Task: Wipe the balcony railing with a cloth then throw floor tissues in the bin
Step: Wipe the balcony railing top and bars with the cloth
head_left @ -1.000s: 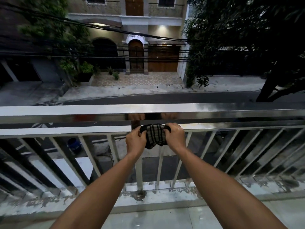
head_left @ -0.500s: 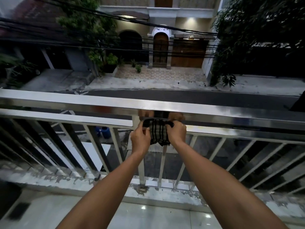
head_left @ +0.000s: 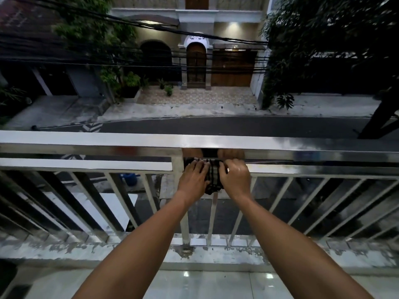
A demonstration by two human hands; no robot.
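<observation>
A dark checked cloth (head_left: 214, 180) hangs over the lower horizontal bar of the shiny steel balcony railing (head_left: 86, 139), just under the top rail. My left hand (head_left: 192, 180) lies flat on the cloth's left side with fingers spread over it. My right hand (head_left: 235, 179) grips the cloth's right edge with curled fingers. Both hands are mirrored in the underside of the top rail. No tissues or bin are in view.
Slanted steel balusters (head_left: 121, 199) run below the bars down to a stained concrete kerb (head_left: 108, 251). Glossy floor tiles (head_left: 205, 283) lie under my arms. Beyond the railing a street, a house gate and trees sit far below.
The view has swung back toward level. My left hand has gone from pinching the cloth's corner to lying flat over it; the right hand still grips the cloth at the bar.
</observation>
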